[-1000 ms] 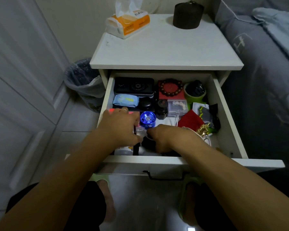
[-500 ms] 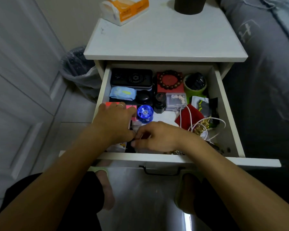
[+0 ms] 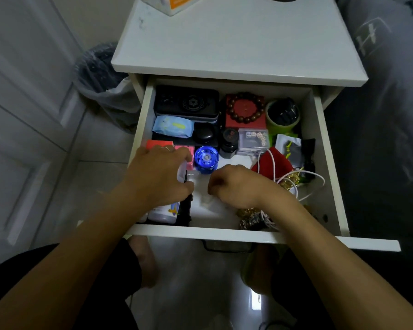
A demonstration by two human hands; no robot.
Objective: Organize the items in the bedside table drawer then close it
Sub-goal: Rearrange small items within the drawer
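The white bedside drawer [image 3: 200, 232] stands pulled out. My left hand [image 3: 159, 178] grips a white bottle [image 3: 163, 213] lying along the drawer's left front, next to a black strip-like thing [image 3: 187, 208]. My right hand [image 3: 236, 186] rests on the bare white drawer floor with its fingers curled under; nothing shows in them. A blue round grinder [image 3: 206, 158] sits just behind the gap between the hands. Further back are a black case [image 3: 186, 103], a blue tissue pack [image 3: 172, 126], a bead bracelet [image 3: 244, 108] on a red box, a dice box [image 3: 253, 139] and a green cup [image 3: 281, 115].
A red pouch [image 3: 274, 165], a white cable [image 3: 303, 182] and a gold watch [image 3: 248, 215] lie tangled at the drawer's right front. A lined bin [image 3: 103, 75] stands left of the table, the bed [image 3: 391, 91] on the right. The drawer handle [image 3: 227, 247] hangs over my knees.
My hands, which met over a small item near the blue grinder, have parted. The right hand drew back to the right; the left stays on the bottle. The view has tipped downward.
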